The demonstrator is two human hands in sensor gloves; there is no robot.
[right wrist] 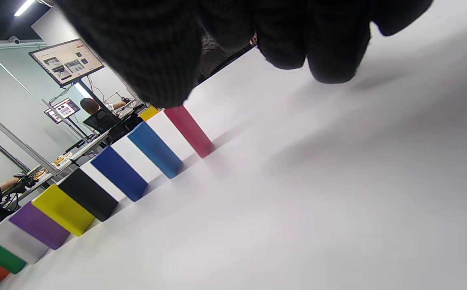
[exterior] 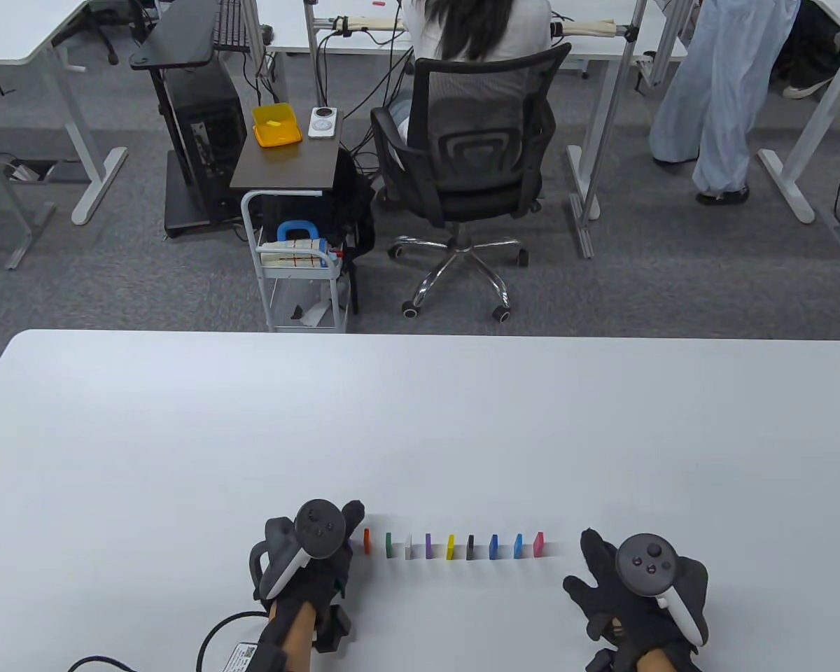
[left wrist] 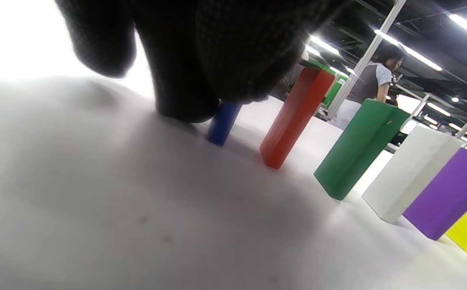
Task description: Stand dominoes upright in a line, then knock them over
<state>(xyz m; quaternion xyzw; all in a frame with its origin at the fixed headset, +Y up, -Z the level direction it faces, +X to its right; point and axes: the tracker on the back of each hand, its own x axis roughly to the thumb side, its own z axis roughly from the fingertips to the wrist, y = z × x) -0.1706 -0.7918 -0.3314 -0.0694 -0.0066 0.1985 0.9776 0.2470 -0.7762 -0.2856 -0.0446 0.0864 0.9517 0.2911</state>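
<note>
Now | dominoes: ten upright | left hand fingers pinching end domino | right hand fingers spread

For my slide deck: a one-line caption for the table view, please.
Gloved left hand at the orange domino end of an upright coloured row; right hand open beyond the pink domino.

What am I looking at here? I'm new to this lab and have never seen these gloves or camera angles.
These are a person's two hands in black sensor gloves, each with a tracker strapped on its back. The big picture looks down at the white table; the other two come from cameras on the wrists, so they look tilted. A row of coloured dominoes stands upright between the hands. The left hand has its fingers at a blue domino at the row's left end, beside the orange one; whether it grips it is hidden. The right hand lies open, holding nothing, near the pink domino.
</note>
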